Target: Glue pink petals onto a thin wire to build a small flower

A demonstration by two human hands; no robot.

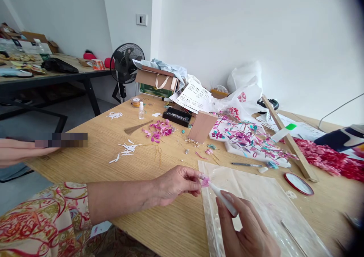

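My left hand (178,185) reaches in from the left, thumb and fingers pinched on a small pink petal (205,181). Opposite it, my right hand (246,226) grips a white tube with a tapered nozzle (224,200). The nozzle's tip meets the petal or lies right beside it; I cannot tell which. Beneath my right hand lies a clear plastic sheet (250,185) on the wooden table (159,223). A thin metal rod (294,238) rests on the sheet. Farther back are a pile of pink petals (159,130) and some white slips (127,149).
Another person's hand (25,151) extends over the table's left edge. A wooden block (202,126) stands mid-table, with beaded pink and teal flower sprays (247,135) right of it. A wooden bar (292,147), a red-rimmed lid (298,184) and a pen (246,164) lie on the right.
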